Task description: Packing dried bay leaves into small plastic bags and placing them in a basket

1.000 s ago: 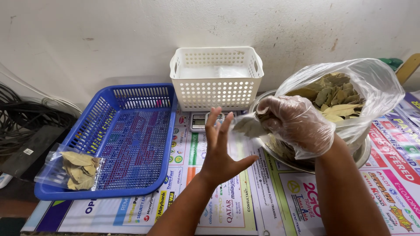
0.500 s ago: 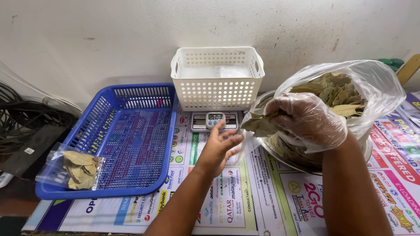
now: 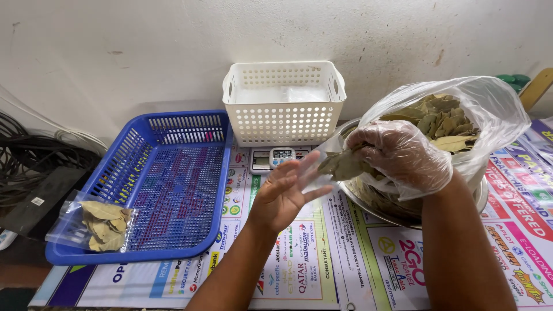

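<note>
Head view: the right hand, in a thin clear glove, has its fingers closed on a clump of dry bay leaves projecting left of its fingertips. The left hand is bare, fingers spread, and seems to touch a small clear bag at its fingertips. Behind the right-hand fingers sits a crinkled plastic bag of leaves in a metal bowl. Compared with half a second ago, the left hand has withdrawn from the small scale.

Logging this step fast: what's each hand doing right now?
Left hand: open, bare, fingers spread, holding nothing that can be told.
Right hand: gloved, closed on dried leaves.
</note>
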